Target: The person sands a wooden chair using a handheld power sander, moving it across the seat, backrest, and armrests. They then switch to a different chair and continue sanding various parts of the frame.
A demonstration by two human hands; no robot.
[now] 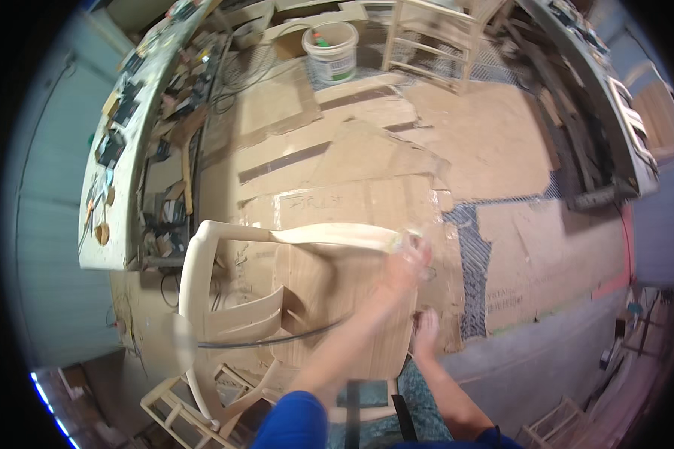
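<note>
An unpainted wooden chair lies tilted before me, its broad seat panel facing up. Its curved armrest runs across the upper side of the seat. My left hand, blurred, is closed around the right end of this armrest, with a small pale piece of material, perhaps a pad, at the fingers. Lower down, my right hand is at the seat's right edge; its fingertips are partly hidden, and its grip is unclear. A dark hose or cable crosses the chair and passes behind my left forearm.
Cardboard sheets cover the floor. A white bucket and a wooden chair frame stand beyond. Cluttered workbenches flank both sides, the left one bearing small tools. Another wooden frame lies at the lower left.
</note>
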